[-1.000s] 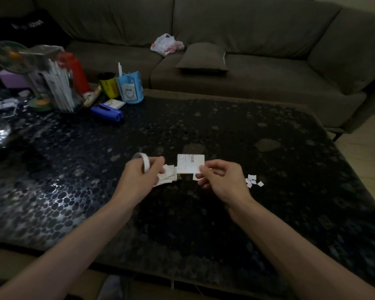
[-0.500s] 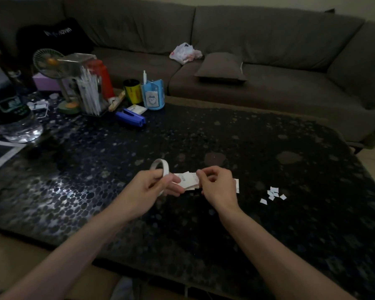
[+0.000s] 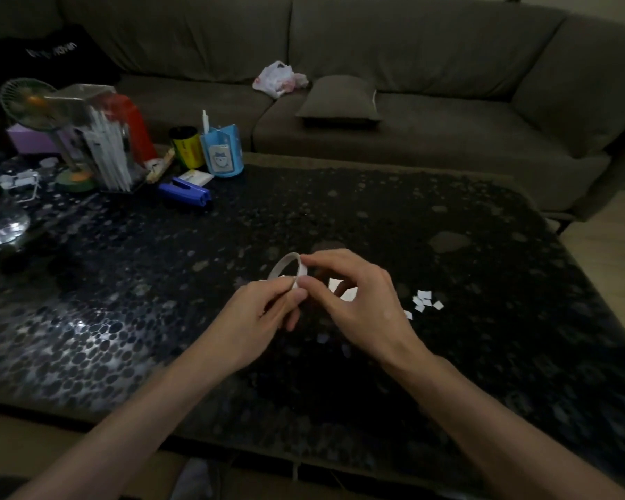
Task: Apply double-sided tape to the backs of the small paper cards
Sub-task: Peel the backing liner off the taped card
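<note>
We note the left hand (image 3: 257,315) gripping the tape roll (image 3: 285,267). The right hand (image 3: 361,308) pinches its rim, paper cards (image 3: 344,291) beneath it.

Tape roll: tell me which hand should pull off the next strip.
Right. The left hand grips the tape roll and steadies it, while the right hand pinches the roll's rim with thumb and forefinger, probably at the loose end, so it looks better placed to pull.

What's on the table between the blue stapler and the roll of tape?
Nothing. The head view shows only bare, dark pebbly table between the blue stapler and the tape roll.
</note>
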Demonstrator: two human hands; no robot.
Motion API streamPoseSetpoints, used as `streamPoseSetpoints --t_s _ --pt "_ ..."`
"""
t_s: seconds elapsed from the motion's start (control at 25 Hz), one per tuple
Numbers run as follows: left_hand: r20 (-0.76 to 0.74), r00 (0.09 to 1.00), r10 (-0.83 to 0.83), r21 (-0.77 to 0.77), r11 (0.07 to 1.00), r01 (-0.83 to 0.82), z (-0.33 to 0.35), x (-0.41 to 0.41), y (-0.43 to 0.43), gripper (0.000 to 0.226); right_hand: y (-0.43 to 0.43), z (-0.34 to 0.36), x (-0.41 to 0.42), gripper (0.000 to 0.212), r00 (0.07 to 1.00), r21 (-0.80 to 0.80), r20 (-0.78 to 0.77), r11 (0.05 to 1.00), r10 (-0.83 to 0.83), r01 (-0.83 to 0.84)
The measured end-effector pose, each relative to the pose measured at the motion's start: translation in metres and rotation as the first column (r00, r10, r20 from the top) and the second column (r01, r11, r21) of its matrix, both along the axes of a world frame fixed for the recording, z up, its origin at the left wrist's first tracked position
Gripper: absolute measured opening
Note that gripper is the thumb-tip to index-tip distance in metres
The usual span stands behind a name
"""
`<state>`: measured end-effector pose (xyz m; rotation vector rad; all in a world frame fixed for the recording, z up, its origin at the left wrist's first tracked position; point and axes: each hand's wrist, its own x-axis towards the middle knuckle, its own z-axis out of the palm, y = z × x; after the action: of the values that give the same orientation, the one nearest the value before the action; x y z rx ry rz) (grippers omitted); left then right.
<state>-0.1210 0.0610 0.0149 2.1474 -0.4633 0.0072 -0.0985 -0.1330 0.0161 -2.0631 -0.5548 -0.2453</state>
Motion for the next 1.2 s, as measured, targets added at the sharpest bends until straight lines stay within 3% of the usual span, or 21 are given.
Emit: streamPoseSetpoints --t_s 0.24,0.36,0.52,0.68,0.84,0.96,1.08,1.2 --pt "-0.004 0.996 -0.089 -0.004 0.996 0.089 0.007 0.007 -0.04 0.028 -0.03 0.001 -0.005 0.019 0.988 0.047 0.078 0.991 -0.13 0.126" --pt "-0.004 0.992 -0.123 0.053 0.991 0.124 0.014 0.011 -0.051 0.027 -0.044 0.002 -0.006 0.036 0.988 0.066 0.021 0.986 -0.156 0.154" --pt "-0.003 0.979 -0.203 0.102 0.974 0.202 0.023 0.016 -0.053 0.02 -0.058 0.008 -0.007 0.052 0.996 -0.014 -0.064 0.998 -0.062 0.061" --pt "-0.006 0.968 -0.251 0.09 0.964 0.25 0.025 0.019 -0.054 0.018 -0.062 0.009 -0.012 0.051 0.974 -0.105 0.141 0.976 -0.178 0.193" --pt "-0.006 0.969 -0.247 0.048 0.968 0.247 0.024 0.022 -0.058 0.018 -0.062 0.004 -0.014 0.039 0.909 -0.087 0.35 0.958 -0.229 0.275" --pt "0.004 0.969 -0.248 0.028 0.968 0.248 0.023 0.023 -0.058 0.019 -0.061 0.003 -0.015 0.026 0.877 -0.076 0.42 0.954 -0.234 0.291" --pt "0.025 0.978 -0.208 0.074 0.976 0.206 0.025 0.023 -0.057 0.033 -0.063 0.007 -0.014 0.022 0.916 -0.054 0.331 0.964 -0.227 0.259" --pt "0.065 0.982 -0.179 0.122 0.978 0.17 0.024 0.024 -0.055 0.036 -0.064 0.013 -0.011 0.038 0.984 0.01 0.075 0.987 -0.163 0.163"
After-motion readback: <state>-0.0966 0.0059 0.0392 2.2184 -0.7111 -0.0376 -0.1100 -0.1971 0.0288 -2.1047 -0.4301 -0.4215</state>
